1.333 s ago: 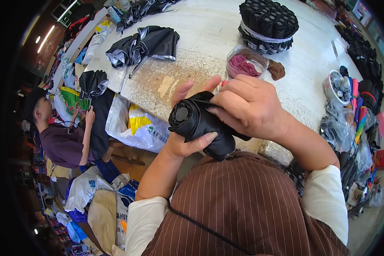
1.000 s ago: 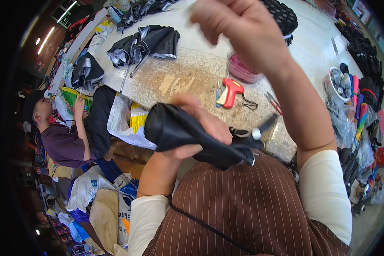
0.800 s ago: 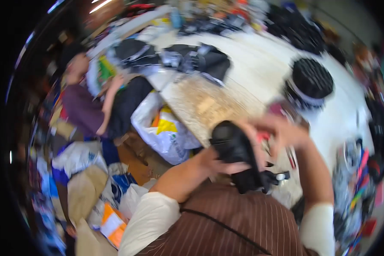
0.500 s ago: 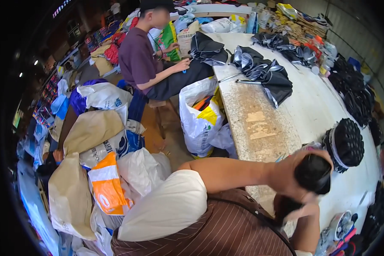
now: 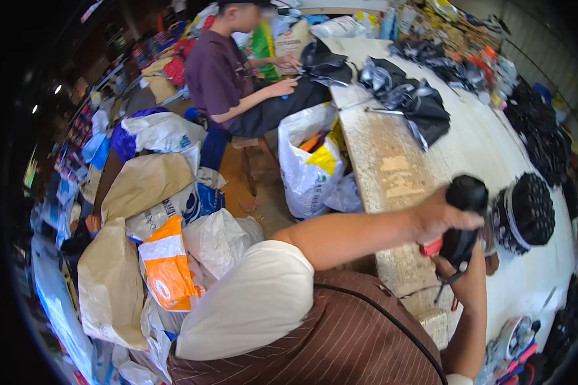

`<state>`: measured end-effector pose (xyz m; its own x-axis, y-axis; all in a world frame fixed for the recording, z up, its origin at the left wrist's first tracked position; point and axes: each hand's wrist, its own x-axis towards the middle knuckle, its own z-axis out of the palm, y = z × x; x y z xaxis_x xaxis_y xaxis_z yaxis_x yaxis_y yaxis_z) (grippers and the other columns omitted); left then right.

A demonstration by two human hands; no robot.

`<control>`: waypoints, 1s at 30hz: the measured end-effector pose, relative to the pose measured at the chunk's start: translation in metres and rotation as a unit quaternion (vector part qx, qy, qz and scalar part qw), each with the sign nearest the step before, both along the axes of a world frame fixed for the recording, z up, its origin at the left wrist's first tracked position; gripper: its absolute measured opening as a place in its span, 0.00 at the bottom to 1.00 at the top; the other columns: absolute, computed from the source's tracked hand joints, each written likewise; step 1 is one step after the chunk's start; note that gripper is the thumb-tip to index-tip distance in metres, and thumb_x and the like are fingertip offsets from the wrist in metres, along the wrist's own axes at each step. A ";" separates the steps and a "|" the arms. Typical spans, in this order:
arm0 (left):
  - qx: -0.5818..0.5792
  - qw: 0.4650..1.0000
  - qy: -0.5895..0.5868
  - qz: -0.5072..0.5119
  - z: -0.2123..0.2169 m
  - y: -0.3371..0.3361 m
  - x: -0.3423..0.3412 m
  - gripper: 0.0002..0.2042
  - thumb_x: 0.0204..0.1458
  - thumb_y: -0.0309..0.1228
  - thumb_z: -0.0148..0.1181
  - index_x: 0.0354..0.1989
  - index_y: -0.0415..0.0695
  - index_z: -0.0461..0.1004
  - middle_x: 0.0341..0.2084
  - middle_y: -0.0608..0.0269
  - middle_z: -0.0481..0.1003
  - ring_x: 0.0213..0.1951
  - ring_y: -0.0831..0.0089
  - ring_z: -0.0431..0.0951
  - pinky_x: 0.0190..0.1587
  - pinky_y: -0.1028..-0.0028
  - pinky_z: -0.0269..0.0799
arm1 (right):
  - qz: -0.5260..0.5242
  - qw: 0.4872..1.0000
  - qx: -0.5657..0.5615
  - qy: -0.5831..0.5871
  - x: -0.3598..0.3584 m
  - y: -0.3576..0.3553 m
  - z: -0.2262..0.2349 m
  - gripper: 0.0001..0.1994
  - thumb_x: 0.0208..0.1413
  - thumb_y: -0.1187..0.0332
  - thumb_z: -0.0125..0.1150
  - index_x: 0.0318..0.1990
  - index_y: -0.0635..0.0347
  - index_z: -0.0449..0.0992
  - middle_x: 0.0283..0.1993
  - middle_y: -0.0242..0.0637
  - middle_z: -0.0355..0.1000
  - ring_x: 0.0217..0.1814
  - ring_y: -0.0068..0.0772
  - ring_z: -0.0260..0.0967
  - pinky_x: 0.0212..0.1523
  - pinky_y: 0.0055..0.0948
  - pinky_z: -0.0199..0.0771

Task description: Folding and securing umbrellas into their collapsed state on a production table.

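Over the right part of the table I hold a folded black umbrella [image 5: 467, 196] upright between both hands. My left hand [image 5: 444, 217] is closed round its upper part, with the fingers across the dark cloth. Lower down, my right hand [image 5: 457, 264] grips the same umbrella from beneath, partly hidden behind it. A thin dark rod with a pale tip sticks out near the right hand. A small red piece [image 5: 432, 247] shows beside the left palm; I cannot make out what it is. Just right of my hands stands a round bundle of black things [image 5: 528, 215] bound with a pale band.
Black umbrellas with silvery lining [image 5: 424, 106] lie on the white table [image 5: 481, 151]. Beyond the table's left edge a co-worker [image 5: 215, 77] sits handling black cloth. A white sack [image 5: 305, 170] stands by that edge. Several bags [image 5: 138, 269] are piled at my left.
The umbrella has turned from end-on to upright, and both my hands have shifted their grip on it. The view has moved slightly. The co-worker's hands have moved over the cloth.
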<state>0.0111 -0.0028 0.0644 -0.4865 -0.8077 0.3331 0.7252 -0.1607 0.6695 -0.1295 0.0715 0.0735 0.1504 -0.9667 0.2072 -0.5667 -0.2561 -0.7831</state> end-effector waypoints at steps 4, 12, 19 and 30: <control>-0.047 0.984 -0.088 0.146 0.004 -0.030 0.040 0.14 0.39 0.23 0.59 0.38 0.38 0.71 0.32 0.59 0.75 0.34 0.72 0.74 0.43 0.74 0.68 | 0.082 0.995 0.059 0.020 0.037 0.013 0.046 0.21 0.44 0.72 0.62 0.49 0.64 0.70 0.50 0.44 0.67 0.53 0.43 0.63 0.55 0.33 0.61; -0.227 0.962 -0.102 0.109 -0.004 -0.039 0.047 0.13 0.44 0.27 0.53 0.40 0.40 0.68 0.35 0.55 0.73 0.38 0.65 0.72 0.49 0.68 0.64 | 0.049 0.990 -0.080 -0.108 -0.011 -0.001 0.021 0.09 0.53 0.68 0.56 0.38 0.64 0.75 0.30 0.37 0.72 0.27 0.24 0.68 0.29 0.21 0.69; 0.014 0.986 -0.036 0.163 -0.001 -0.010 0.000 0.17 0.49 0.37 0.61 0.41 0.38 0.70 0.35 0.55 0.74 0.38 0.71 0.74 0.47 0.73 0.68 | 0.098 0.860 0.339 -0.370 0.010 -0.004 -0.012 0.11 0.58 0.66 0.53 0.36 0.65 0.76 0.22 0.32 0.68 0.17 0.18 0.62 0.19 0.16 0.63; 0.124 0.989 -0.016 -0.076 -0.025 0.000 0.006 0.32 0.46 0.62 0.53 0.42 0.41 0.69 0.33 0.56 0.74 0.41 0.67 0.75 0.50 0.67 0.68 | 0.021 0.959 0.070 -0.275 -0.012 -0.034 -0.091 0.17 0.53 0.74 0.54 0.51 0.64 0.68 0.42 0.35 0.72 0.38 0.20 0.68 0.39 0.18 0.68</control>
